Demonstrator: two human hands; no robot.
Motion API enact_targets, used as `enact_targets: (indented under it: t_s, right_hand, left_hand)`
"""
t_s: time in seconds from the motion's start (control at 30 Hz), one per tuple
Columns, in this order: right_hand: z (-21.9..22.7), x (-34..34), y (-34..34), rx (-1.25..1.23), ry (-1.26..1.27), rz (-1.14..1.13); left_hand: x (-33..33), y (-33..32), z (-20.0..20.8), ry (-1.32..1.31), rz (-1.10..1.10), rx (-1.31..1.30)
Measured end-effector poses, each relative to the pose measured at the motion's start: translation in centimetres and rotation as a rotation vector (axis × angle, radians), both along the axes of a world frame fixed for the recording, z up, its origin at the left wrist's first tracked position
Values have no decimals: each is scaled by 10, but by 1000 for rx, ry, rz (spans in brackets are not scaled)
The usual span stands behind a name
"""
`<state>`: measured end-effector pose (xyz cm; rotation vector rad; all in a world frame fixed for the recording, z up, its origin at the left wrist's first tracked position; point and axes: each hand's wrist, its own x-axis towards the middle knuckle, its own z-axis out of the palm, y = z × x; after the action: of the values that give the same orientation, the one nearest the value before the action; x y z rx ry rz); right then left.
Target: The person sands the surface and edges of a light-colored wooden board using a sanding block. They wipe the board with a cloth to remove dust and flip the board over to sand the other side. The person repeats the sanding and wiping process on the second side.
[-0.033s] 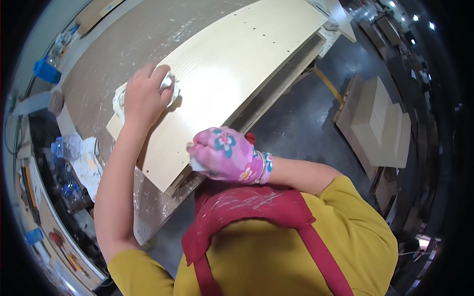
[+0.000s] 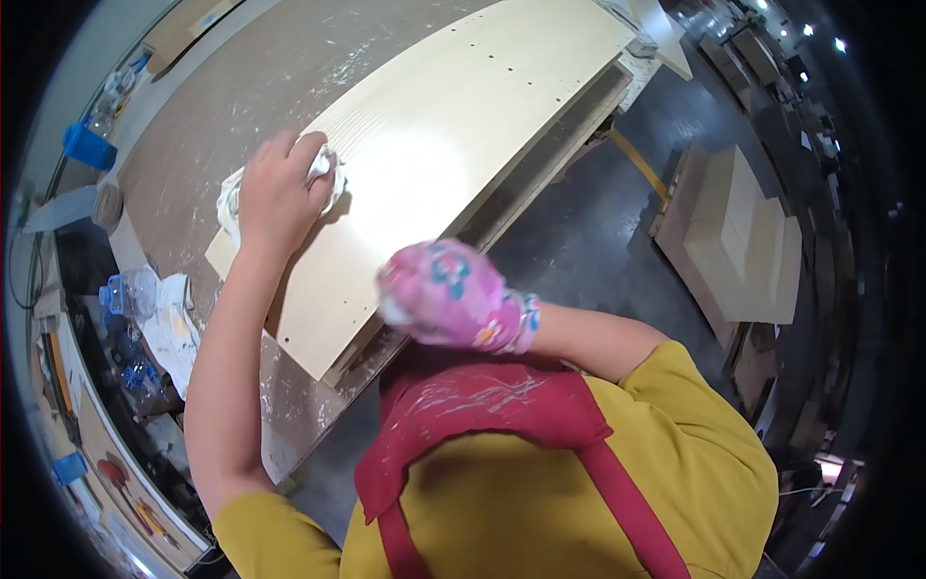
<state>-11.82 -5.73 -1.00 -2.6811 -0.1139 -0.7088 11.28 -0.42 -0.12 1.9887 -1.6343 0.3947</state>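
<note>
**Left hand presses a cloth to a pale board**

Seen from above, a long pale board (image 2: 415, 183) lies across a brown, paint-flecked table (image 2: 217, 116), slanting from lower left to upper right. Small dark holes dot both ends.

The bare left hand (image 2: 280, 193) is clamped on a bunched white cloth (image 2: 229, 205) at the board's far edge, toward its left end. The right hand (image 2: 446, 294), in a pink flowered glove, is well apart from it, at the near edge. Its fingers look curled, but it is blurred: I cannot tell whether it grips anything or touches the board.

The step in hand appears to be wiping the board's face. A next stroke would call for keeping the cloth flat and pressing evenly along the grain, with the board held steady.

To the left, a clear bottle (image 2: 142, 292) is beside a stained rag (image 2: 174, 323).
</note>
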Motion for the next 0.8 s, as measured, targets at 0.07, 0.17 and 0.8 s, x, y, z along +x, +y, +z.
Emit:
enact_targets:
  t_s: [0.07, 0.17, 0.8]
  right_hand:
    - [13, -19, -33, -37, 79, -221]
    - [3, -41, -81, 313, -120, -409]
    - [-11, -33, -23, -24, -82, -248]
  left_hand:
    - [-3, 2, 0, 0, 5, -16]
    - [-3, 0, 2, 7, -32, -32]
    - [-1, 1, 0, -3, -11, 15]
